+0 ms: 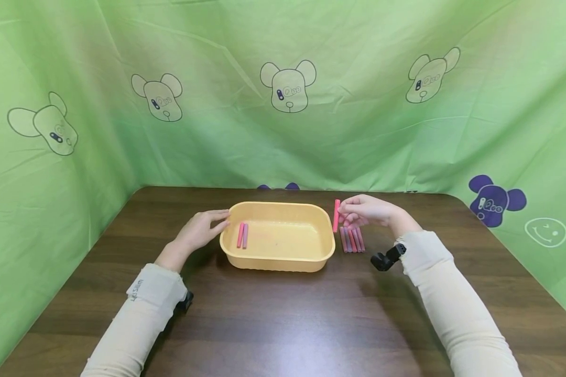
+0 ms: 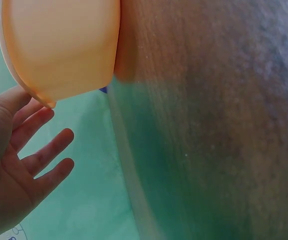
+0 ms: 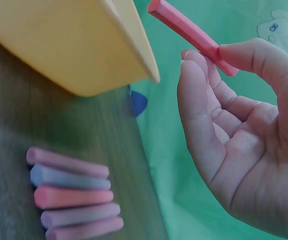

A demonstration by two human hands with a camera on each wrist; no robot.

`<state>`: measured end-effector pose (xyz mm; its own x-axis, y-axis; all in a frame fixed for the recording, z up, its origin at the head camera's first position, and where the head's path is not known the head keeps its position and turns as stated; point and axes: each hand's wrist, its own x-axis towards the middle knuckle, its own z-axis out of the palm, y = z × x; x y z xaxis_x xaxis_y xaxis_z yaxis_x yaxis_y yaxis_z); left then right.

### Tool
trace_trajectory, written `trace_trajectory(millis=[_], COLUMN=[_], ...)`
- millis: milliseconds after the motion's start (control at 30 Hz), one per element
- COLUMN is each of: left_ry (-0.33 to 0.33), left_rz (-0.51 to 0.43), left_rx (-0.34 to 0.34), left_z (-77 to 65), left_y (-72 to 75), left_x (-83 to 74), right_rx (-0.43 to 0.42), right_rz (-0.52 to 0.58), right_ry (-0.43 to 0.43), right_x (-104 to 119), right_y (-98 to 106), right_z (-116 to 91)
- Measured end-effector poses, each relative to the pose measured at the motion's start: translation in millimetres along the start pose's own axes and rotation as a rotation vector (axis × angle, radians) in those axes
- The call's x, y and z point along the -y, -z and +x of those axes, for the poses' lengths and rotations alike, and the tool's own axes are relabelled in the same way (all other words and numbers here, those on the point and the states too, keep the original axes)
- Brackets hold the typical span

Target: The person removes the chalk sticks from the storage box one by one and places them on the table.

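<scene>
A yellow plastic basin (image 1: 277, 264) stands mid-table, with a pink chalk stick (image 1: 240, 235) and a purple chalk stick (image 1: 245, 236) lying side by side at its left end. My left hand (image 1: 200, 230) touches the basin's left rim, its lower fingers loosely extended and spread in the left wrist view. Beyond the right rim, my right hand (image 1: 369, 209) pinches a pinkish-red chalk stick (image 3: 186, 31) between thumb and fingers, above the table. Below that hand several pink and purple chalk sticks (image 1: 352, 240) lie in a row, right of the basin.
The dark wooden table (image 1: 264, 319) spreads out under everything. A green curtain (image 1: 217, 141) printed with cartoon bear heads closes off the back and sides. Each wrist wears a black camera mount, the right one (image 1: 388, 257) hanging low over the table.
</scene>
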<state>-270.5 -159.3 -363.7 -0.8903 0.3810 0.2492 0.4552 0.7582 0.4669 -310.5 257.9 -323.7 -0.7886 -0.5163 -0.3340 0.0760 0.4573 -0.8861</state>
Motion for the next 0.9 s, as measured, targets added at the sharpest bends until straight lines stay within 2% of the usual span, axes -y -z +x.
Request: trace_trajectory(millis=[667,900], left_ry=[-0.008,-0.007], left_rz=[0.003,0.001], left_rx=[-0.013,-0.012], left_z=[-0.9,-1.0], left_y=[-1.1,-1.3], left_x=[0.1,0.6], right_rx=[-0.009,-0.049], right_rz=[0.078,0.115], right_ry=[0.003,-0.028], right_x=[-43,-59], right_y=[19,25], right_z=[-30,-36])
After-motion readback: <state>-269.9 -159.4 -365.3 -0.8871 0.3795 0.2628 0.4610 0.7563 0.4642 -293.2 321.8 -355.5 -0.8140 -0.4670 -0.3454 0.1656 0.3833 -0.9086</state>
